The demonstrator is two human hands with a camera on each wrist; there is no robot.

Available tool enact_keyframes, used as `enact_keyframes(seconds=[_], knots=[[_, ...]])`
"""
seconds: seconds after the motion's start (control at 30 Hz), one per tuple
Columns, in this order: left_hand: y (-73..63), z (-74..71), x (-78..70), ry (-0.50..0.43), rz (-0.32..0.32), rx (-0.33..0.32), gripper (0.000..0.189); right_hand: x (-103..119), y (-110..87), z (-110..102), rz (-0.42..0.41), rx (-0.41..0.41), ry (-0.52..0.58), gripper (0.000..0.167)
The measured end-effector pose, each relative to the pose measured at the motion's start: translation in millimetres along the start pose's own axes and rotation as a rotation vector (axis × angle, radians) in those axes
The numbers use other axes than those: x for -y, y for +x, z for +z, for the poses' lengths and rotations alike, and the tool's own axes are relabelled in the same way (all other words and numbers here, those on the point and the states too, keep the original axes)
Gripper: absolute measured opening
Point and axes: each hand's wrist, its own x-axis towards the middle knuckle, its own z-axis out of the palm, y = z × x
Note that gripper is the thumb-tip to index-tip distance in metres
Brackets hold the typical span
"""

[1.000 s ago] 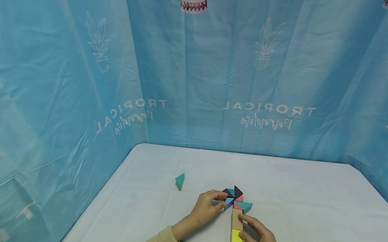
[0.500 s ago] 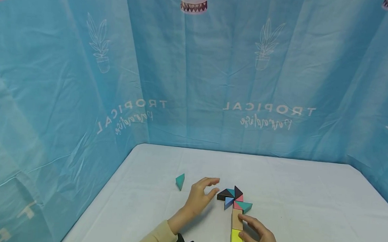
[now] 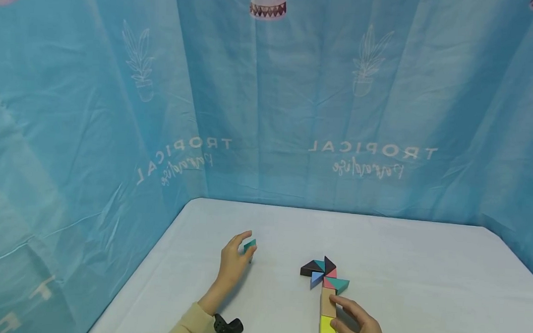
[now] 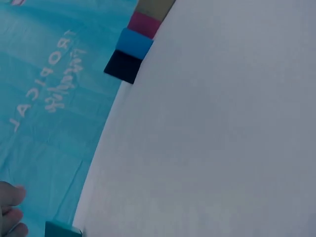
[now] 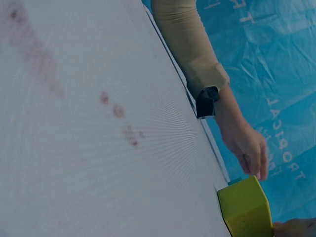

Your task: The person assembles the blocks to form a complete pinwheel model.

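Observation:
At the left of the head view my left hand reaches around a teal triangular block, thumb and fingers spread on either side. In the left wrist view, a gap separates the fingertips from that teal block. My right hand rests beside a tan block and a yellow block, one fingertip at each. These line up below a pinwheel of triangular blocks: black, blue, pink and teal.
A white cloth covers the table. Blue printed curtains hang behind it and along its sides. A black device is worn at the left wrist.
My left hand has let go at the pinwheel's black and blue blocks and moved left to the lone teal triangle. The right hand stays by the tan and yellow blocks.

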Motion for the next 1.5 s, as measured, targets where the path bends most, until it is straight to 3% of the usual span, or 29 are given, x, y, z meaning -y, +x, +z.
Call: enact_keyframes(seconds=[0.13, 0.23, 0.57, 0.83, 1.07, 1.27, 1.5], knots=[[-5.2, -5.0, 10.7, -0.004, -0.102, 0.028, 0.043, -0.6, -0.3, 0.1, 0.021, 0.013, 0.014, 0.046], [-8.3, -5.8, 15.7, 0.013, -0.136, 0.056, 0.045, -0.7, -0.6, 0.3, 0.023, 0.017, 0.02, 0.046], [-14.5, -5.7, 18.7, 0.072, -0.146, 0.133, 0.054, 0.7, -1.1, 0.5, 0.013, 0.014, 0.013, 0.046], [-17.0, -4.6, 21.7, 0.072, -0.12, 0.118, 0.05, 0.8, -0.4, -0.1, 0.008, 0.009, 0.002, 0.046], [-15.6, -4.0, 17.2, 0.021, -0.154, 0.12, 0.05, 0.5, -0.2, -0.5, 0.007, 0.006, 0.004, 0.046], [-13.0, -3.1, 10.9, -0.078, -0.212, 0.116, 0.05, 1.7, -0.5, -0.4, -0.004, -0.004, 0.008, 0.045], [-13.5, 2.3, -11.9, -0.174, -0.213, 0.181, 0.048, 0.8, -0.6, -1.1, 0.002, -0.001, 0.008, 0.045]])
